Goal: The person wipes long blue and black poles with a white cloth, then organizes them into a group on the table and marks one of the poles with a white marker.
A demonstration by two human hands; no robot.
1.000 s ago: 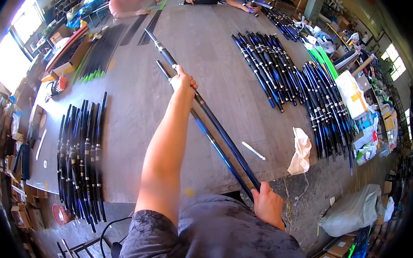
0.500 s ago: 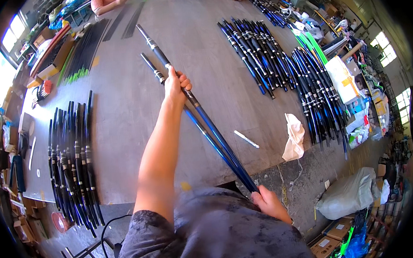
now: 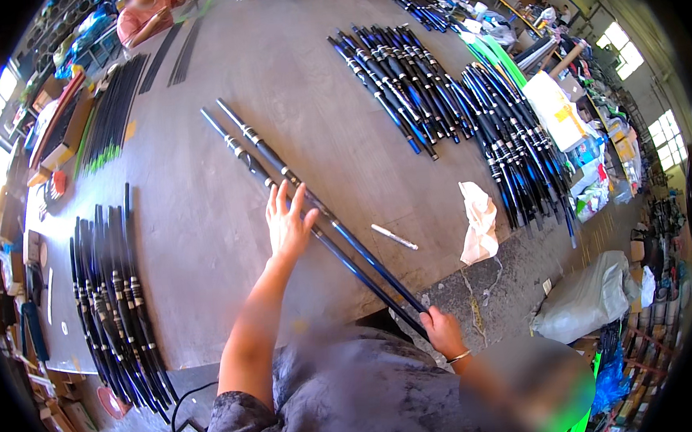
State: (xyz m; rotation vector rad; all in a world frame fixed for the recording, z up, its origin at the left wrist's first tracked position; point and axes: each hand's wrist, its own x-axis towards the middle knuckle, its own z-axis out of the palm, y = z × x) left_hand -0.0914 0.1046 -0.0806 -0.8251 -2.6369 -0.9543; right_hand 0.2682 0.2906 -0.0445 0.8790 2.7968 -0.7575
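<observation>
Two dark blue and black fishing rods lie slantwise over the table, side by side: a left rod (image 3: 253,164) and a right rod (image 3: 363,250). Their metal-ringed upper parts point to the far left. My left hand (image 3: 288,227) is open, fingers spread over the rods' middle; its fingertips appear to touch them. At the table's front edge, my right hand (image 3: 444,332) is closed around the rods' near ends, the fingers partly hidden. A white marker pen (image 3: 394,237) lies to the right of the rods.
The grey table (image 3: 200,278) carries a rod bundle (image 3: 112,306) at left, more rods (image 3: 401,80) and another pile (image 3: 514,144) at right. A pale cloth (image 3: 479,223) hangs at the front edge. Thin black rods (image 3: 113,111) lie far left. People sit across the table.
My left hand has let go of the rods and spread its fingers. The rods' far ends, unevenly set before, now lie nearly level and farther left. The view has shifted a little.
</observation>
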